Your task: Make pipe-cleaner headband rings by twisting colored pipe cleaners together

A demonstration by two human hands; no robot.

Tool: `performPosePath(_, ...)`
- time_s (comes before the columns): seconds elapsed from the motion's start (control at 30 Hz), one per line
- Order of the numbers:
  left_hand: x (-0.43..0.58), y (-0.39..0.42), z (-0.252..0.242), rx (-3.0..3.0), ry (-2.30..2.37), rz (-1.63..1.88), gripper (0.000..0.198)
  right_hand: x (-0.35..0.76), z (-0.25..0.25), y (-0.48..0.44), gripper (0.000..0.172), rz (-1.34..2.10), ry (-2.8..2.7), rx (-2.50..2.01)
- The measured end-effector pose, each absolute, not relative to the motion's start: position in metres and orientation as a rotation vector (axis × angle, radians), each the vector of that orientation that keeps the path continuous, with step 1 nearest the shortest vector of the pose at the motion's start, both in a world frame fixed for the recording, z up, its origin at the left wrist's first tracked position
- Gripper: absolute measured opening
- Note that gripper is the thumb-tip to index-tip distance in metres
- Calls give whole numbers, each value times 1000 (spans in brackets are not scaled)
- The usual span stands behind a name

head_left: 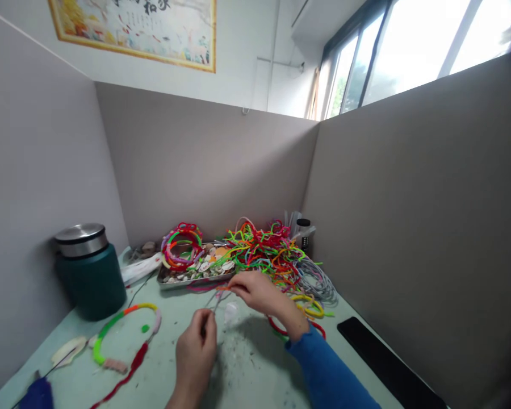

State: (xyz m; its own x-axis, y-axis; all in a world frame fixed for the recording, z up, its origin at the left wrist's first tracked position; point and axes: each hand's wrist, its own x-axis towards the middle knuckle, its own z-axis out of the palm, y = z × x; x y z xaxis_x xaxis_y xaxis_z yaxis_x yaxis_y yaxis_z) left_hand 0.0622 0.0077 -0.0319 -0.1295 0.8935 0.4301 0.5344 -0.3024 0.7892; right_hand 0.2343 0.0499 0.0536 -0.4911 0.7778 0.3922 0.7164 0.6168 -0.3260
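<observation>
My left hand (197, 343) is closed just above the table, its fingertips pinched on a thin grey strand (217, 301) that points up and away. Farther forward, my right hand (255, 291) pinches a short orange strand (223, 288), perhaps a pipe cleaner. The two strands come close together between the hands; whether they are joined is too small to tell. A small clear plastic piece (230, 312) lies below my right hand. To the left rests a ring wrapped in coloured pipe cleaner (106, 330), with a loose red tail (130, 372).
Behind my hands stands a metal tray (174, 285) of small pieces, with finished-looking coloured rings (183, 264) on it. A heap of pipe cleaners (264, 247) and grey cord (319, 282) lies right of it. A green flask (91, 278) stands left, a black strip (378, 358) right.
</observation>
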Motion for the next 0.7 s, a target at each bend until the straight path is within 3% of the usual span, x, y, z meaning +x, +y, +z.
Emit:
performPosePath(0.17,71,4,-35,2076,1523,1095,18,245,65,50,19,277,-2539,-1321)
performPosePath(0.33,74,7,-34,2001,1530,1332,33,239,58,48,23,174,-2623,-1425)
performPosePath(0.47,73,9,-37,2120,1344,1354,25,229,55,46,21,180,-2658,-1311)
performPosePath(0.7,70,10,-38,1862,1506,1293,29,233,59,47,15,248,-2572,-1309)
